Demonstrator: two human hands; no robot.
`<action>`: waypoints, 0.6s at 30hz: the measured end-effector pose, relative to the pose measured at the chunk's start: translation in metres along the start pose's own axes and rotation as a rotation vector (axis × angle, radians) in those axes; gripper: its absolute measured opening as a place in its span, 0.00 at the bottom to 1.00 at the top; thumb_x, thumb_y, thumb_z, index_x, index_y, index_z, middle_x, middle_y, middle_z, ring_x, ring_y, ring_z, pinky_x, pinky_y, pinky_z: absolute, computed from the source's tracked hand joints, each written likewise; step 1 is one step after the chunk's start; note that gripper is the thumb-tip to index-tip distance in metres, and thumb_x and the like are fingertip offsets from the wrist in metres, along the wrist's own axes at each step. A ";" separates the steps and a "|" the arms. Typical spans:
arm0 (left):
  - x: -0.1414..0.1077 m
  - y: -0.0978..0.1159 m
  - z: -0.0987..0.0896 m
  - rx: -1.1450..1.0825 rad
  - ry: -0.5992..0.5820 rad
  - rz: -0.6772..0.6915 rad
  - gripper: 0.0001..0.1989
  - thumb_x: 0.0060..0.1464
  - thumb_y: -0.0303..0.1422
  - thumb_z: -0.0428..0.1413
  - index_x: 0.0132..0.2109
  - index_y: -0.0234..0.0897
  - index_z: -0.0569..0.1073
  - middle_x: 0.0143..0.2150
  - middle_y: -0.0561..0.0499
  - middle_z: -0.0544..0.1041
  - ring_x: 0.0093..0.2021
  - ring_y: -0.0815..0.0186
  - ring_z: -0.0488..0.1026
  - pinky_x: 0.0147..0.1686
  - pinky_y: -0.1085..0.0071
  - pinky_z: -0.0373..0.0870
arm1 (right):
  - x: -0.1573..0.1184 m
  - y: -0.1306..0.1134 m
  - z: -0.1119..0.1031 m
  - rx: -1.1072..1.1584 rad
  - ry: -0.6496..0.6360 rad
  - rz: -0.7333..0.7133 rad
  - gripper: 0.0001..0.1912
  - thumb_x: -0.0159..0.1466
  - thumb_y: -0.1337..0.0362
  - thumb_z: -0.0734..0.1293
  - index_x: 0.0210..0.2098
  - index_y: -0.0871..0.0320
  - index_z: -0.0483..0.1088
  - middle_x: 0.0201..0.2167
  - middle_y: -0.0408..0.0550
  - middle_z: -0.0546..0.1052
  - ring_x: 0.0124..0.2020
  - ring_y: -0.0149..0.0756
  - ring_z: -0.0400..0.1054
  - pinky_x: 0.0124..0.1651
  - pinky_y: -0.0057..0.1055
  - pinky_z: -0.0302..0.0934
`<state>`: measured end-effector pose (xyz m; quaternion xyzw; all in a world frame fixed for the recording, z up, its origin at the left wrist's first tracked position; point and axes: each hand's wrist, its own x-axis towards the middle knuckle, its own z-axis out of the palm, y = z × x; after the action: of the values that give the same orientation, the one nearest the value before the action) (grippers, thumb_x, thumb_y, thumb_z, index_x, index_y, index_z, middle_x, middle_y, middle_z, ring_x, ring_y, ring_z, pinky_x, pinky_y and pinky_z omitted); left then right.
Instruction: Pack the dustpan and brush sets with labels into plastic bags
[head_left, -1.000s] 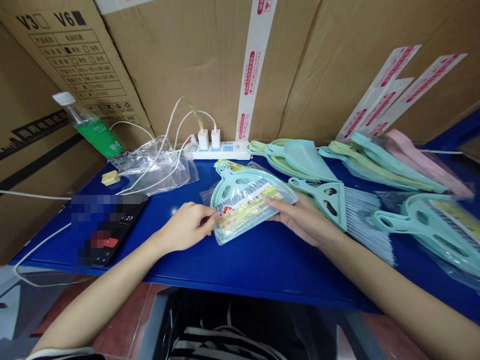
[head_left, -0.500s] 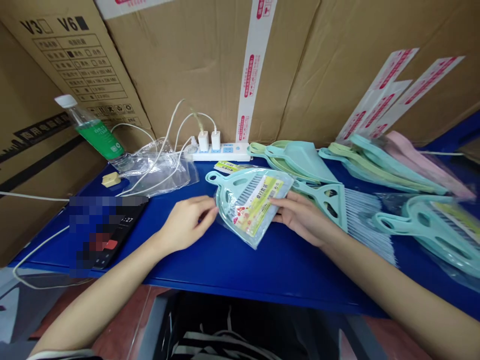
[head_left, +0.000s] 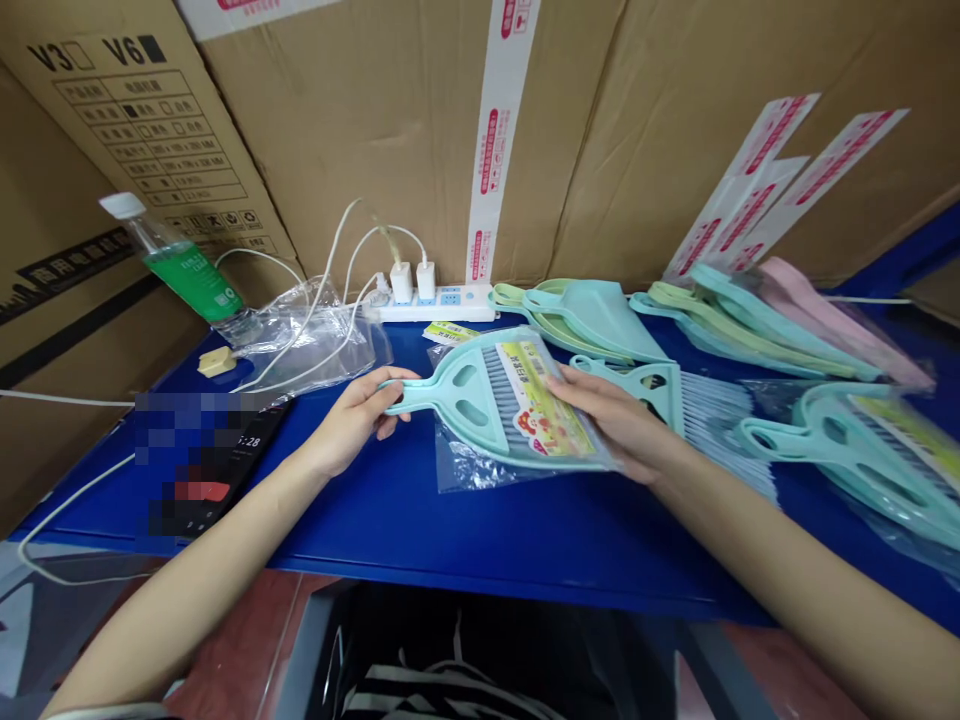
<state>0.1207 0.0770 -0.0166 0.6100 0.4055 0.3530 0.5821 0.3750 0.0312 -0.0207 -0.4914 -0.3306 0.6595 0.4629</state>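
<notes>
A mint-green dustpan and brush set [head_left: 469, 400] with a printed label card lies flat in front of me, its clear bag partly under and around it. My left hand [head_left: 365, 402] pinches the handle end. On the other side, my right hand [head_left: 611, 415] grips the wide end, thumb on top of the card and fingers beneath. A loose mint brush [head_left: 667, 395] with pale blue bristles lies just behind my right hand. Another bagged dustpan set [head_left: 862, 450] rests farther right.
Behind are loose mint and green dustpans [head_left: 600, 315] and a stack of green, mint and pink dustpans [head_left: 780, 325]. A power strip [head_left: 442, 303] with chargers, clear plastic bags [head_left: 315, 345], a bottle [head_left: 184, 270] and a phone [head_left: 232, 465] occupy the left. Cardboard boxes [head_left: 390, 130] wall the back.
The dustpan set has turned so its handle points left and more of it shows outside the bag. My left hand has closed on the handle; my right hand has shifted slightly right.
</notes>
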 end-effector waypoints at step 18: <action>-0.005 0.002 0.011 0.007 0.025 0.059 0.15 0.53 0.44 0.58 0.38 0.35 0.72 0.21 0.56 0.69 0.20 0.73 0.60 0.20 0.76 0.54 | -0.054 0.022 -0.009 -0.047 -0.150 -0.118 0.65 0.57 0.58 0.74 0.68 0.47 0.16 0.47 0.48 0.78 0.34 0.35 0.77 0.33 0.28 0.73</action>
<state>0.1287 0.0675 -0.0156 0.6196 0.3957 0.3761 0.5640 0.3823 -0.0275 -0.0246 -0.4310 -0.4082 0.6580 0.4632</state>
